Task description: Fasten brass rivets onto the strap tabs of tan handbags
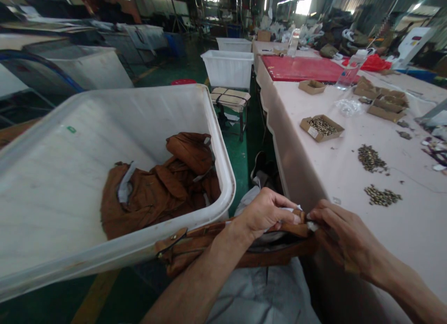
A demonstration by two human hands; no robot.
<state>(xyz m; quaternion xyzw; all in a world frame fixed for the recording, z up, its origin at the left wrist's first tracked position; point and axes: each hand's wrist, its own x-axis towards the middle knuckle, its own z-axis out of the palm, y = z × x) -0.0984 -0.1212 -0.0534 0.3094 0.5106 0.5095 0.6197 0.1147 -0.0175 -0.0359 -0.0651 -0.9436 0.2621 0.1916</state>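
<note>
A brown bag (279, 259) with a pale lining lies across my lap, its opening facing up. My left hand (268, 214) pinches the edge of that opening, thumb and fingers closed on the brown material. Close beside it, my right hand (342, 233) grips the same edge near the bag's right end, fingers curled round it. A small white bit shows between the two hands. At the bag's left end a strap with a metal fitting (172, 238) sticks out by the bin's rim. My left forearm covers part of the bag.
On my left stands a large white bin (223, 165) with brown bags (150, 198) inside. The covered table (335, 175) on my right carries piles of small metal studs (382, 196), a cardboard box of studs (323, 127) and a plastic bottle (351, 70). A stool (230, 98) stands ahead.
</note>
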